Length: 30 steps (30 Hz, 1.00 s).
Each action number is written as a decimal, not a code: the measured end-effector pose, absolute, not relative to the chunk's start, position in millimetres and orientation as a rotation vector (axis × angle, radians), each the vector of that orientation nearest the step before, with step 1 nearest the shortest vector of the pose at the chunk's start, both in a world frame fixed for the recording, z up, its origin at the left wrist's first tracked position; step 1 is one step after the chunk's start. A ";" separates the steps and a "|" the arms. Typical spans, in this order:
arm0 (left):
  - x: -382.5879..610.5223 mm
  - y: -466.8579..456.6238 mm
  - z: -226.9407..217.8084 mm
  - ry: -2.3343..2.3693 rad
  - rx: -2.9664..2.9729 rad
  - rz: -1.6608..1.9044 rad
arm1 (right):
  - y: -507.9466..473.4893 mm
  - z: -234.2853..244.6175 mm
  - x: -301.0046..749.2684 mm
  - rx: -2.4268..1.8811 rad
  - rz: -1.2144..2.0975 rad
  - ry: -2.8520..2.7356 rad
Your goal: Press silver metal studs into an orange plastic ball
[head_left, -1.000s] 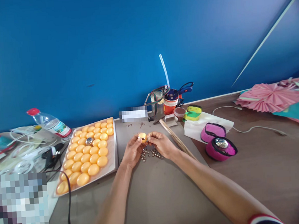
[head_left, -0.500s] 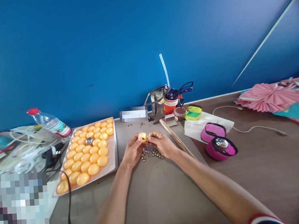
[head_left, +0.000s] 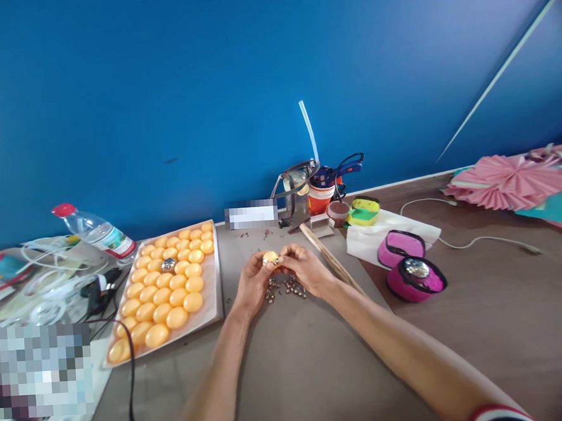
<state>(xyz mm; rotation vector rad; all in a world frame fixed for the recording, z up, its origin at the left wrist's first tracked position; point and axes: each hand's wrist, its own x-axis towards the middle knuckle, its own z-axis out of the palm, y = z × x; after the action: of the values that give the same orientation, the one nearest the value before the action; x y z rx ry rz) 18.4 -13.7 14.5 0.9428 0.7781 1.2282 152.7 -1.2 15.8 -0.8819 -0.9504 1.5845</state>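
Observation:
My left hand and my right hand meet over the middle of the table and pinch a small orange ball between their fingertips. Both hands are closed around it. Just beneath them lies a small heap of silver beads on the grey mat. To the left stands a white tray filled with several rows of orange balls; one of them is covered with silver beads.
A water bottle lies at the back left beside cables. Behind the hands stand cups with tools, wooden sticks and a green-yellow sponge. Two pink round cases sit right; pink paper fans lie far right.
The hands and the ball between them have shifted very slightly; the view has barely moved. Nothing was picked up or let go.

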 end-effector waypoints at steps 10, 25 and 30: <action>17.7 -12.2 14.4 0.746 0.902 1.251 | -3.5 22.2 151.1 -0.850 1.586 -0.980; 18.1 -12.9 11.4 0.785 0.936 1.263 | -2.5 18.5 147.8 -0.900 1.564 -0.914; 14.1 -10.0 16.0 0.688 0.780 1.247 | 2.7 18.5 155.2 -0.787 1.642 -0.832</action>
<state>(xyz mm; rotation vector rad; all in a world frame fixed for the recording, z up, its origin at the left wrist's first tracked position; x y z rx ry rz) 14.1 -10.0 16.0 0.7797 0.6879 1.2465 155.2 2.7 18.5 -0.7866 -0.8322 1.6418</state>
